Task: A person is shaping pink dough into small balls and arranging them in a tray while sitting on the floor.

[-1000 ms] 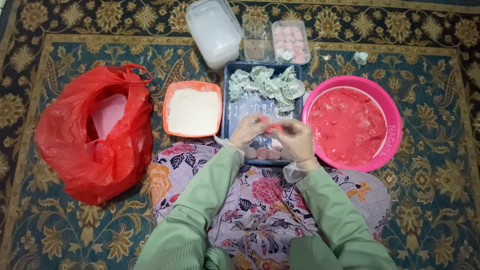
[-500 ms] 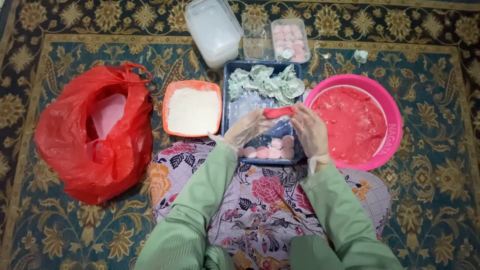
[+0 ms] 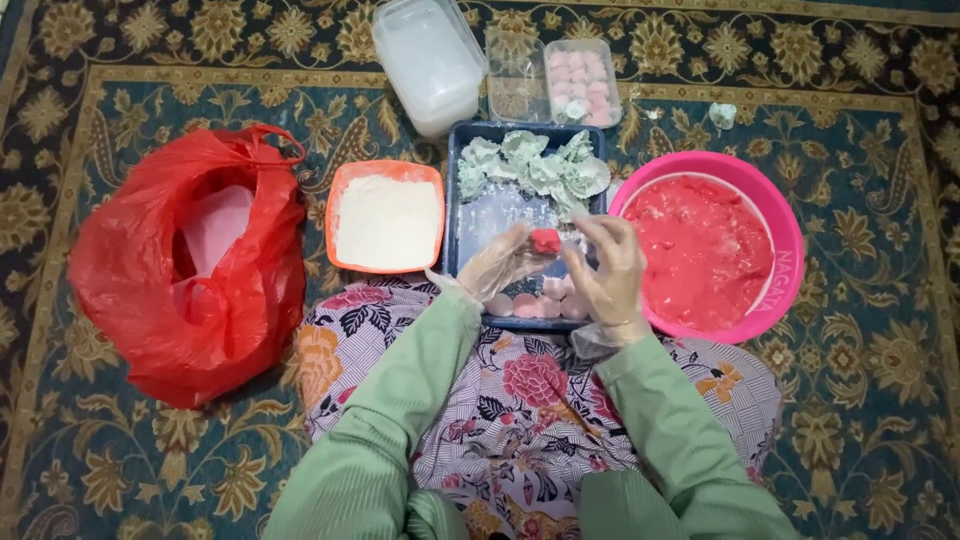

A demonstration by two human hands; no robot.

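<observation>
So we're sitting on the patterned carpet [image 3: 120,480], big red plastic bag [image 3: 190,260] off to one side, pink basin [image 3: 790,250] of red dough on the other, dark tray [image 3: 455,200] dead centre. Looks like we're at the shaping step: both gloved hands are raised just over the tray, left hand [image 3: 500,262] and right hand [image 3: 610,265] pinching a small red dough piece [image 3: 545,240] between fingertips. Next it'd need gentle, even pressure, we reckon, so it doesn't tear.
</observation>
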